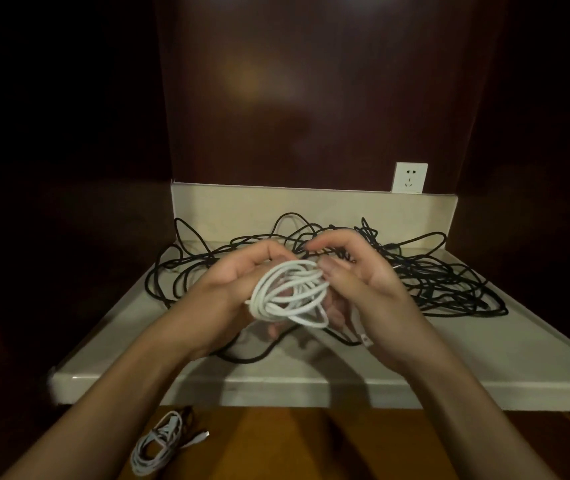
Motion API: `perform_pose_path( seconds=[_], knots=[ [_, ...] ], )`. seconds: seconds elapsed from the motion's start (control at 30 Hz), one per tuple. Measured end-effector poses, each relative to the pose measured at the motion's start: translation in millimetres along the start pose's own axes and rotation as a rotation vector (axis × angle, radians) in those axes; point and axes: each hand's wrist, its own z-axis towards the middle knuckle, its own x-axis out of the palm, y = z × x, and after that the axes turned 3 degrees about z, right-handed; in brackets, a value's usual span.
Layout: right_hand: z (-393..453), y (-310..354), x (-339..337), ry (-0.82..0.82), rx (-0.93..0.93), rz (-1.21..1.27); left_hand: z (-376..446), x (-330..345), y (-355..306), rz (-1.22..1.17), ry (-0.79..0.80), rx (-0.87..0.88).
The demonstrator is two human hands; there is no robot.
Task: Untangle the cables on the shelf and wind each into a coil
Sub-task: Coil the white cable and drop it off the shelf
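Two hands hold a white cable coil above the shelf.

The left hand (238,289) is curled around the left side of the white cable (290,296), which is wound into several loops, and its fingers pass behind the loops. The right hand (356,289) grips the right side of the same coil: the thumb presses on the top of the loops and the other fingers are bent over them. The two hands are close together, with only the coil between them. One white plug end hangs down near the right wrist. Behind and under the hands, the black cables (442,282) lie tangled on the pale shelf (415,368). A second white cable bundle (159,448) lies lower, on the wooden surface (276,445). A wall socket (409,177) is on the dark back panel.
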Motion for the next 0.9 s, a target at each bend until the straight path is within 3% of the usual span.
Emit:
perform_pose_path(
  seconds=[0.13,0.27,0.37,0.5,0.63,0.73,0.8,0.9],
  knots=[
    [-3.5,-3.8,-2.3,-0.035,-0.017,-0.001,0.1,5.7,12.2,-0.175,-0.006,-0.046],
    [-2.3,-8.2,-2.4,-0.032,0.088,0.236,6.6,11.9,26.7,-0.380,-0.219,-0.149],
    [-3.1,-13.8,1.0,-0.066,0.069,0.261,5.0,18.1,25.1,-0.625,-0.173,-0.207],
    [1.1,-21.3,11.0,-0.191,0.009,0.369,2.4,17.7,29.3,-0.558,-0.322,-0.232],
    [6.8,-23.3,19.2,-0.298,-0.037,0.338,0.6,22.2,20.4,-0.653,-0.210,-0.179],
    [8.1,-24.9,22.5,-0.337,-0.060,0.313,-6.2,18.7,24.3,-0.512,-0.180,-0.121],
    [8.0,-26.0,22.8,-0.300,-0.077,0.270,-8.4,20.7,20.5,-0.447,-0.214,-0.090],
    [8.7,-24.3,22.0,-0.124,-0.066,0.210,-9.2,20.2,19.1,-0.530,-0.201,-0.036]
  ],
)
